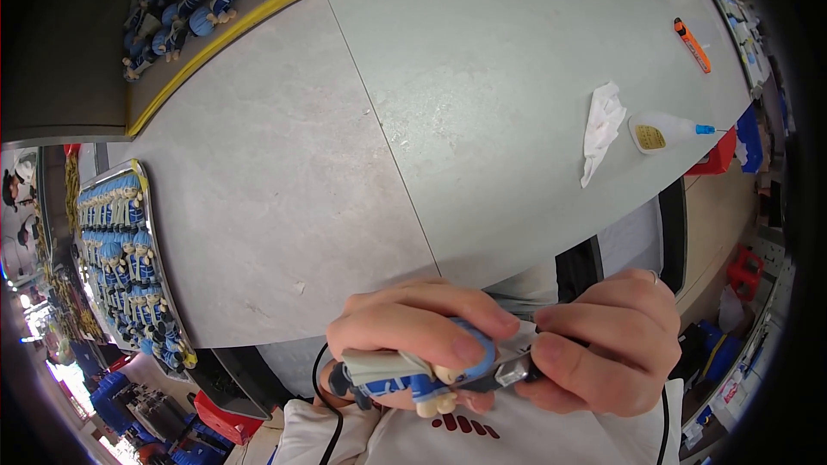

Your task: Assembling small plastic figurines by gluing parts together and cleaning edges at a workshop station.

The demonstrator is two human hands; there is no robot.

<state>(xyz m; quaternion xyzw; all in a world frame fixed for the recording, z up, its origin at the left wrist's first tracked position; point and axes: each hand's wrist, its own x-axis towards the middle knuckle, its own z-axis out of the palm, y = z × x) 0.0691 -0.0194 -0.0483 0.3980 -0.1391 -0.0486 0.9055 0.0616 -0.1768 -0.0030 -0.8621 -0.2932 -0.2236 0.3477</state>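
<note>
Close to my body, my left hand [413,319] is closed round a small figurine [392,383] with blue hair, a blue outfit and a pale cape. The figurine lies on its side, head toward my right hand. My right hand [612,349] grips a utility knife [515,370] with a silver metal tip and a dark blade; its handle is mostly hidden by my fingers. The blade reaches the figurine near its head and hands. I cannot tell whether it cuts in.
A tray [164,267] of similar figurines stands at the left edge; more fill a yellow-edged shelf [233,21] at far left. On the grey table [284,164] lie a crumpled tissue [603,125], a white bottle [663,132] with a blue needle tip and an orange utility knife [692,45].
</note>
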